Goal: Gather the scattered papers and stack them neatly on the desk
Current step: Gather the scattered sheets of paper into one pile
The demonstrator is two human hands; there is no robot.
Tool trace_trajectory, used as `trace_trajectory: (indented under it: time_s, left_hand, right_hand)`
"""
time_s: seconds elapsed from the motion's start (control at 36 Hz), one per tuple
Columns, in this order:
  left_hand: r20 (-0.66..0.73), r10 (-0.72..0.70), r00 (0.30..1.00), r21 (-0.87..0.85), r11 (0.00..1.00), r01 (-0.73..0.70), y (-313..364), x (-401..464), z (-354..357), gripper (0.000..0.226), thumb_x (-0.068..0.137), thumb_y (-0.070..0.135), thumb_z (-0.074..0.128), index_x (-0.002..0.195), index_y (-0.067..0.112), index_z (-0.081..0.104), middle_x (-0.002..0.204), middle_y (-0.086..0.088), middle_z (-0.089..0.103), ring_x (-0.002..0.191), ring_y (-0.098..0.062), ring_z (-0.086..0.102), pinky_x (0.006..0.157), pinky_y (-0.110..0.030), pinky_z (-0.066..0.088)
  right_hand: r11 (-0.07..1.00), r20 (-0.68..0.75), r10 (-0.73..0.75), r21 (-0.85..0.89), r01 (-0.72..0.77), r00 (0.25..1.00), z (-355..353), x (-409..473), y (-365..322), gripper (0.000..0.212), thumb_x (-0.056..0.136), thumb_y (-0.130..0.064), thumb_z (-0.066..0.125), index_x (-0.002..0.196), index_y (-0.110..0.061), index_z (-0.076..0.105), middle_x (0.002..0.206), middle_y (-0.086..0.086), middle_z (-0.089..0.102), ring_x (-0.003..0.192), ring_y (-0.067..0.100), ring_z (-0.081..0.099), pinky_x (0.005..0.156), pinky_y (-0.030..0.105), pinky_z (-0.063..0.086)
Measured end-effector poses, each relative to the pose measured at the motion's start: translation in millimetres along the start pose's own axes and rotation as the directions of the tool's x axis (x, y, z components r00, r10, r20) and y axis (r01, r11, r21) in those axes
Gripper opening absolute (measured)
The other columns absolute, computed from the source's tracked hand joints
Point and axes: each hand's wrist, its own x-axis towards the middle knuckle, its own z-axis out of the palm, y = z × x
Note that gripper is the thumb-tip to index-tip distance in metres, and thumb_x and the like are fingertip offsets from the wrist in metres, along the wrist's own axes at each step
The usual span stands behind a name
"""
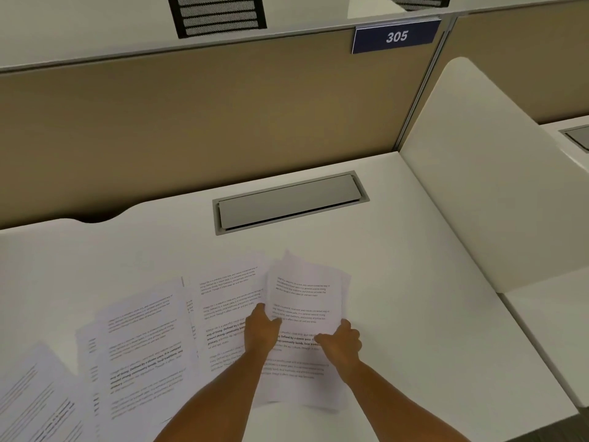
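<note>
Several white printed sheets make up a small gathered bundle (306,314) at the near middle of the flat white desk (414,250), its edges uneven and its far corners fanned, so it is collected but not squared. The person's left hand (259,333) grips the bundle's left edge, thumb on top and fingers apparently curled beneath, while the right hand (342,341) closes on the lower right part of the same bundle, fingers bent over the paper; both hands look clamped on the paper rather than spread flat. Just to the left, partly under the bundle, a loose printed sheet (226,301) lies flat, and further left an overlapping spread of printed pages (143,346) rests at slanting angles. At the near left corner more skewed pages (35,393) run out of view. Judged from this, the task is somewhere in its early half: one handful is collected, the larger share is uncollected, and no neat stack has been set down. Beyond the papers sits a grey rectangular cable hatch (290,202) set into the desk, then a tan partition panel (191,122) carrying a dark blue sign reading 305 (396,36), with a white rounded side divider (478,170) on the right.
</note>
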Motion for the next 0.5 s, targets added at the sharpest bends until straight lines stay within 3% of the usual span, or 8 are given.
trace_trajectory:
  time_s: [0.17, 0.31, 0.39, 0.5]
  left_hand:
    - [0.031, 0.043, 0.999, -0.065, 0.997, -0.041, 2, -8, -13, 0.04, 0.083, 0.021, 0.074, 0.117, 0.02, 0.054, 0.118, 0.0, 0.067, 0.089, -0.015, 0.064, 0.066, -0.024, 0.051]
    - [0.061, 0.07, 0.996, -0.258, 0.965, -0.053, 0, -11, -21, 0.043, 0.083, 0.012, 0.075, 0.12, 0.017, 0.055, 0.118, -0.002, 0.067, 0.099, -0.022, 0.069, 0.083, -0.041, 0.06]
    - [0.103, 0.087, 0.991, -0.382, 0.923, -0.041, -1, -15, -27, 0.042, 0.082, 0.006, 0.074, 0.118, 0.019, 0.057, 0.115, -0.005, 0.07, 0.096, -0.021, 0.07, 0.084, -0.043, 0.06]
    - [0.143, 0.12, 0.982, -0.497, 0.867, -0.034, -3, -22, -40, 0.05, 0.08, 0.003, 0.075, 0.125, 0.017, 0.058, 0.113, -0.002, 0.072, 0.098, -0.02, 0.071, 0.085, -0.043, 0.06]
  right_hand:
    - [0.991, -0.004, 0.019, 0.13, -0.018, 1.0, -3, -2, 4, 0.081, 0.079, -0.028, 0.078, 0.145, -0.012, 0.035, 0.139, 0.015, 0.04, 0.127, 0.034, 0.045, 0.106, 0.046, 0.045]
    - [0.957, -0.027, -0.009, 0.29, 0.016, 1.0, -6, -2, 5, 0.072, 0.077, -0.033, 0.08, 0.137, -0.011, 0.046, 0.131, 0.014, 0.055, 0.117, 0.032, 0.057, 0.101, 0.049, 0.051]
    - [0.937, -0.047, -0.038, 0.344, 0.051, 0.998, -9, -1, 4, 0.078, 0.075, -0.044, 0.081, 0.135, -0.01, 0.047, 0.128, 0.012, 0.058, 0.117, 0.033, 0.058, 0.098, 0.051, 0.052]
    - [0.848, -0.029, -0.104, 0.52, 0.104, 0.994, -15, -6, 2, 0.065, 0.076, -0.039, 0.083, 0.125, -0.014, 0.049, 0.11, 0.001, 0.065, 0.093, 0.019, 0.067, 0.067, 0.031, 0.055]
